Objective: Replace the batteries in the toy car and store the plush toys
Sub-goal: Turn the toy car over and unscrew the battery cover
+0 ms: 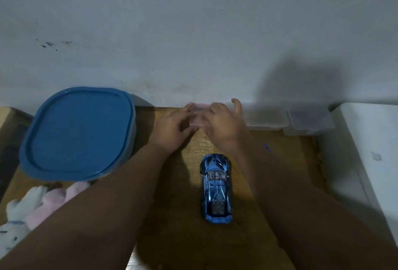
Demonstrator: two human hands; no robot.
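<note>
Fingers (189, 106) of the left hand (172, 127) are curled round the left end of a small pink box (199, 107), and the right hand (224, 125) grips its right end, with the thumb sticking up clear of it. The box is held at the far edge of the desk (178, 216), close to the wall (193, 33). It is blurred, and its contents cannot be made out. Nearest the person, at the near left corner of the desk, lie the plush toys (43, 201), pink and white, partly covered by the left forearm. The blue toy car (216, 188) stands on its wheels in the middle of the desk, between the two forearms and touched by neither, its length running from the near edge toward the far edge. Beyond the plush toys, on the left side, sits a large container with a blue lid (79, 132), lid on. Along the far edge to the right of the hands stand two clear plastic boxes (267, 119), side by side against the wall. A white unit (370, 145) adjoins the right edge of the desk.
</note>
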